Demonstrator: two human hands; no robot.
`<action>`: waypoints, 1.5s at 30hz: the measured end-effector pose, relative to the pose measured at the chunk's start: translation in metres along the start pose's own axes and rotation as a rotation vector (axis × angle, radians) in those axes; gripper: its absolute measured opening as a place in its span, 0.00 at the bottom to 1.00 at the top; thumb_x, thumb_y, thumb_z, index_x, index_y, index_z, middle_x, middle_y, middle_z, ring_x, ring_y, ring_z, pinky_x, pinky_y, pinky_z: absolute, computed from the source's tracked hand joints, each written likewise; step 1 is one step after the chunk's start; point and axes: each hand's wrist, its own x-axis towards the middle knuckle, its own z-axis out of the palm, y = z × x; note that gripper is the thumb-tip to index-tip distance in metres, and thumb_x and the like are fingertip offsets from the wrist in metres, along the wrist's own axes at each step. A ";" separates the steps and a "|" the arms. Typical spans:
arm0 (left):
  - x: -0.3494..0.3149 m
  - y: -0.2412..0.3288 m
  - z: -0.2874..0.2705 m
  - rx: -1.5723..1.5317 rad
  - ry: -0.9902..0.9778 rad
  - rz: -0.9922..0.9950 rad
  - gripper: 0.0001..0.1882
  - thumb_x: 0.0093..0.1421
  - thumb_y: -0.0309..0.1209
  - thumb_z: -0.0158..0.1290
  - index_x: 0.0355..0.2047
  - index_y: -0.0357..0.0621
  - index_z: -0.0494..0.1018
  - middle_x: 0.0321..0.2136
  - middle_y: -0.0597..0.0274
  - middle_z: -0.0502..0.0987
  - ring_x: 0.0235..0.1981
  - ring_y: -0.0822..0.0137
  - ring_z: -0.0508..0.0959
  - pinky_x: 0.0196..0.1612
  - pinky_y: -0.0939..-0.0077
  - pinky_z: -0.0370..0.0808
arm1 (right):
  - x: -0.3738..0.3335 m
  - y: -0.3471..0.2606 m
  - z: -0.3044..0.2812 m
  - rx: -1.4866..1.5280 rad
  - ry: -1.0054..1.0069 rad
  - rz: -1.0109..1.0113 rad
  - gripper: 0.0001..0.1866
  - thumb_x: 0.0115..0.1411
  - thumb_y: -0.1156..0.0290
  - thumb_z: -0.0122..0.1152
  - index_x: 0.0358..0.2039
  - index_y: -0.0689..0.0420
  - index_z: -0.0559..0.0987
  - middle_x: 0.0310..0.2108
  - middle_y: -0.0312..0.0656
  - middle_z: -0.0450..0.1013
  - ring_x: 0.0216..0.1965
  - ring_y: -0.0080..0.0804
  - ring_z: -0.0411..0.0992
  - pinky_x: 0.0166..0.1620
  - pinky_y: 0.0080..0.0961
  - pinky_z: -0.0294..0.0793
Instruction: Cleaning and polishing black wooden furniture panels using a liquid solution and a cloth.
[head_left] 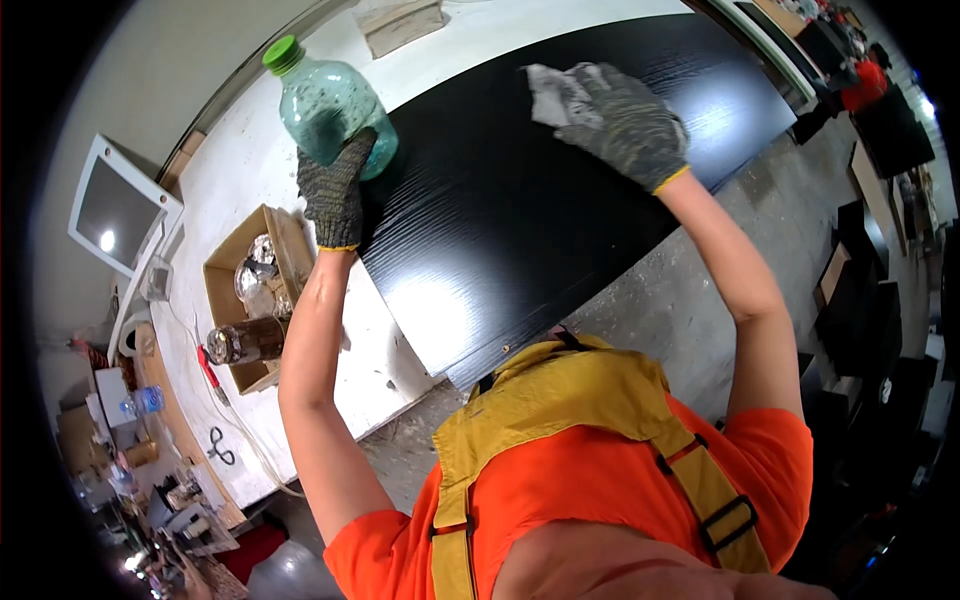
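Left hand (335, 198) holds a bottle (335, 98) (capped); right hand (635, 130) touches a probable rag (553, 97).

Glossy, grained board (490, 190); smooth plastic bottle (335, 105)

A translucent green plastic bottle (335, 95), its bright green cap (284, 54) on, tilts in the left grip (338, 190), cap end beyond the fingers. A crumpled pale-grey cloth (547, 97) sits under the right grip (635, 125). The glossy black wood-grained panel (480, 190) lies flat beneath the cloth, stretching from the right grip toward the left.
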 end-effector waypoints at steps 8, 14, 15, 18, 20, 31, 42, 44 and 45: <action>-0.010 0.034 0.012 0.271 -0.260 -0.018 0.32 0.48 0.36 0.70 0.53 0.39 0.73 0.44 0.55 0.81 0.44 0.61 0.80 0.50 0.67 0.78 | -0.017 0.034 0.020 0.323 0.357 -0.306 0.27 0.66 0.57 0.56 0.63 0.53 0.70 0.55 0.47 0.74 0.50 0.41 0.77 0.57 0.28 0.74; -0.016 0.094 0.053 0.787 -0.618 0.250 0.37 0.44 0.44 0.71 0.53 0.43 0.75 0.40 0.53 0.84 0.41 0.59 0.84 0.49 0.68 0.80 | -0.029 0.029 0.004 0.602 0.175 -0.168 0.35 0.57 0.73 0.64 0.65 0.55 0.64 0.60 0.45 0.67 0.62 0.44 0.66 0.62 0.35 0.68; -0.011 0.102 0.061 0.826 -0.673 0.290 0.37 0.44 0.45 0.71 0.53 0.43 0.75 0.41 0.52 0.83 0.41 0.58 0.84 0.49 0.67 0.80 | -0.028 0.023 0.001 0.524 0.229 -0.207 0.36 0.53 0.74 0.66 0.63 0.56 0.65 0.59 0.45 0.67 0.61 0.46 0.66 0.62 0.35 0.68; 0.008 0.120 0.076 0.962 -0.753 0.471 0.33 0.48 0.48 0.67 0.52 0.46 0.76 0.39 0.51 0.83 0.39 0.54 0.84 0.46 0.64 0.80 | -0.027 0.007 -0.007 0.635 0.220 -0.155 0.36 0.46 0.78 0.69 0.57 0.57 0.67 0.55 0.46 0.67 0.57 0.50 0.66 0.60 0.36 0.69; 0.022 0.126 0.087 1.093 -0.808 0.534 0.35 0.46 0.45 0.65 0.56 0.49 0.74 0.40 0.52 0.83 0.39 0.56 0.85 0.45 0.67 0.82 | -0.028 0.001 -0.013 0.556 0.066 -0.094 0.39 0.48 0.76 0.69 0.61 0.56 0.64 0.57 0.46 0.66 0.58 0.47 0.67 0.60 0.35 0.69; 0.068 0.172 0.134 1.337 -0.954 1.103 0.32 0.47 0.33 0.67 0.55 0.49 0.75 0.34 0.56 0.83 0.35 0.58 0.83 0.39 0.66 0.82 | -0.038 0.007 0.010 0.675 0.028 -0.085 0.40 0.65 0.57 0.58 0.69 0.52 0.47 0.59 0.42 0.67 0.59 0.39 0.70 0.60 0.33 0.71; 0.056 0.164 0.128 1.326 -0.920 0.976 0.32 0.47 0.37 0.66 0.55 0.50 0.74 0.35 0.55 0.83 0.34 0.59 0.84 0.39 0.66 0.82 | -0.045 0.014 0.006 0.557 0.126 -0.158 0.42 0.66 0.57 0.57 0.71 0.53 0.45 0.65 0.42 0.62 0.60 0.37 0.69 0.63 0.36 0.69; 0.047 0.150 0.115 1.288 -0.895 0.794 0.34 0.48 0.40 0.64 0.58 0.54 0.72 0.37 0.54 0.83 0.34 0.59 0.85 0.40 0.62 0.83 | -0.045 0.017 0.009 0.787 -0.082 -0.087 0.48 0.60 0.60 0.65 0.71 0.52 0.44 0.65 0.44 0.62 0.59 0.40 0.70 0.62 0.35 0.70; 0.041 0.142 0.107 1.264 -0.862 0.677 0.35 0.48 0.41 0.64 0.59 0.55 0.71 0.37 0.53 0.83 0.35 0.58 0.85 0.41 0.62 0.83 | -0.044 0.019 0.010 0.838 -0.093 -0.139 0.49 0.58 0.60 0.67 0.71 0.51 0.46 0.64 0.45 0.62 0.59 0.42 0.70 0.61 0.36 0.71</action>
